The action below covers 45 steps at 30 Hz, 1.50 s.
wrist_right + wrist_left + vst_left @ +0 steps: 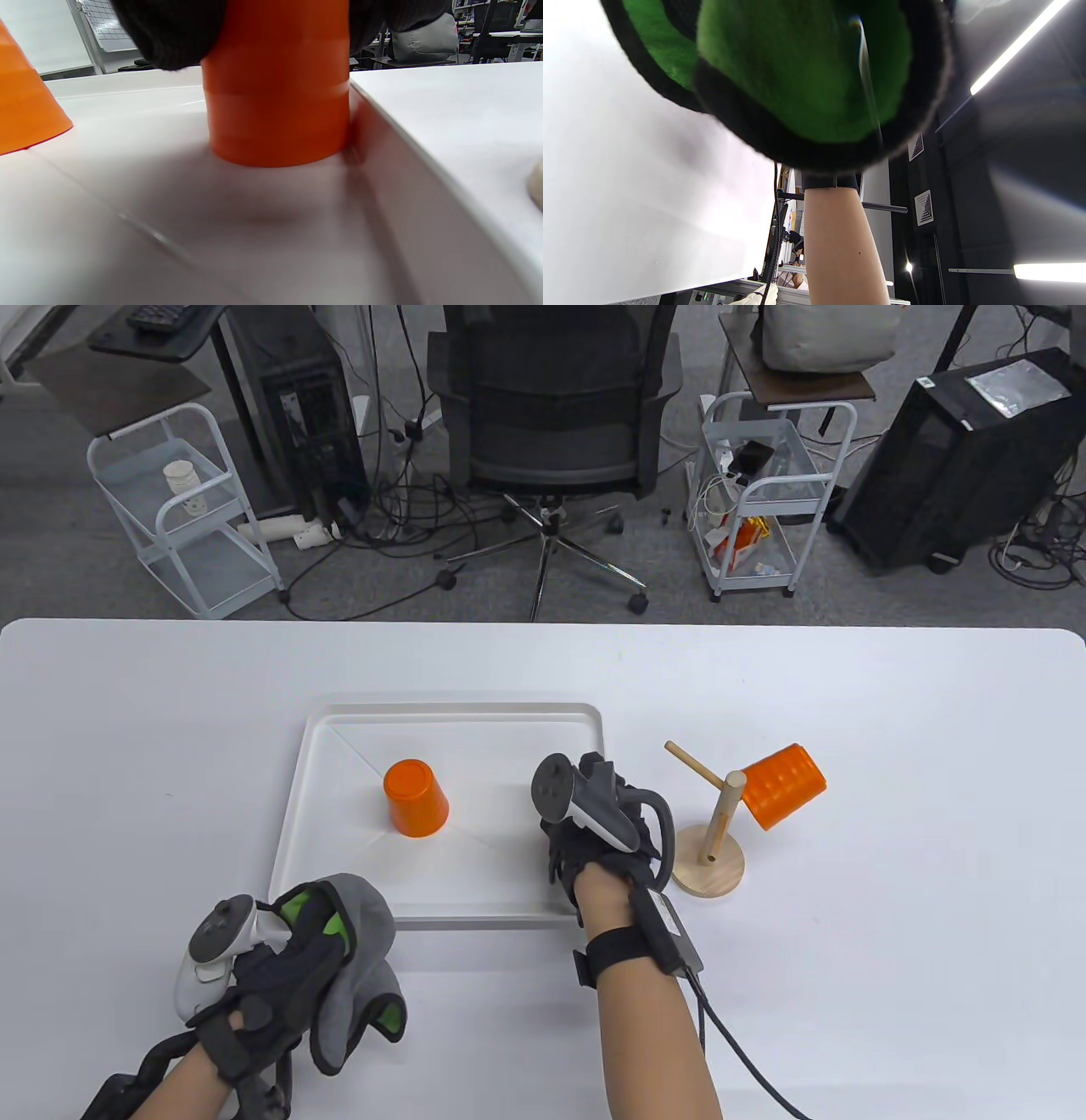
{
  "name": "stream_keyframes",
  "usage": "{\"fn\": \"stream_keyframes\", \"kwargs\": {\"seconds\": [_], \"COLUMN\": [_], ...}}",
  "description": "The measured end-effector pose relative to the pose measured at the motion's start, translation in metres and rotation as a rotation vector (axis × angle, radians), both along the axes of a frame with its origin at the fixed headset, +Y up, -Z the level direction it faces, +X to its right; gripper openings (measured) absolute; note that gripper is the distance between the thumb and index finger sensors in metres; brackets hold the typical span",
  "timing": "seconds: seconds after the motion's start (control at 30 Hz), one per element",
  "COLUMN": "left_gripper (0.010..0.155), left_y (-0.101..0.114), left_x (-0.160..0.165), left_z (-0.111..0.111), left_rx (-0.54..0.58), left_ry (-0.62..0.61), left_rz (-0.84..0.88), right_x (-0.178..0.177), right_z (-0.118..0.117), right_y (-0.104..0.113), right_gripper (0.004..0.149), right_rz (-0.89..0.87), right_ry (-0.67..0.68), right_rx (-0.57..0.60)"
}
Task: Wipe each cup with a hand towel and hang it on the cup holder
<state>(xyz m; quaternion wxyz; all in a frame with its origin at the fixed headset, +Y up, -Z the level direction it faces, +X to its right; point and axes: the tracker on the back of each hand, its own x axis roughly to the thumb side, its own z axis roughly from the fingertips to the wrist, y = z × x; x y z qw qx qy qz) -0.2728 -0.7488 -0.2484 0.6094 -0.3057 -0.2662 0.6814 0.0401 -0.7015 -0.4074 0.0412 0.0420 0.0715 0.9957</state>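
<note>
My right hand (pixel 585 814) reaches over the right side of the white tray (pixel 339 729) and grips an upside-down orange cup (pixel 275 84) from above; the table view hides this cup under the hand and tracker. The cup's rim is close beside the tray's right wall (pixel 382 140), on or just above the floor. A second orange cup (pixel 416 797) stands upside down in the tray's middle. A third orange cup (pixel 785 785) hangs on the right peg of the wooden cup holder (pixel 711 857). My left hand (pixel 271 976) holds a bunched grey and green hand towel (pixel 356 950) near the tray's front left corner.
The holder's left peg (pixel 691 761) is bare. An office chair (pixel 551 432), two white trolleys and computer towers stand on the floor beyond the table's far edge. The right forearm's cable (pixel 738 1044) trails across the table towards the front edge.
</note>
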Motion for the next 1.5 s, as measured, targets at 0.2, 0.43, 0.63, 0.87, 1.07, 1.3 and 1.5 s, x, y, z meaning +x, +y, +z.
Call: {"fn": "stream_keyframes", "kwargs": {"seconds": [0.2, 0.43, 0.63, 0.87, 1.07, 1.3, 1.5], "left_gripper": [0.079, 0.079, 0.079, 0.079, 0.079, 0.079, 0.079], "left_y": [0.001, 0.001, 0.001, 0.001, 0.001, 0.002, 0.002], "left_x": [0.0, -0.001, -0.001, -0.002, -0.001, 0.0, 0.0], "left_z": [0.0, 0.0, 0.0, 0.0, 0.0, 0.001, 0.001], "left_rx": [0.007, 0.014, 0.021, 0.025, 0.023, 0.035, 0.049], "left_ry": [-0.003, -0.002, 0.006, 0.008, 0.002, -0.004, -0.007], "left_rz": [0.003, -0.004, -0.014, -0.022, -0.012, -0.016, -0.019], "right_x": [0.003, 0.005, 0.005, 0.004, 0.001, -0.005, -0.006], "right_z": [0.012, 0.037, 0.063, 0.091, 0.114, 0.136, 0.147], "right_y": [0.012, 0.033, 0.046, 0.051, 0.047, 0.034, 0.021], "right_gripper": [0.075, 0.076, 0.078, 0.078, 0.079, 0.08, 0.08], "right_rz": [-0.036, -0.159, -0.295, -0.491, -0.694, -0.898, -1.035], "right_ry": [0.035, 0.1, 0.155, 0.211, 0.256, 0.287, 0.294], "right_rx": [0.092, 0.213, 0.27, 0.292, 0.272, 0.247, 0.24]}}
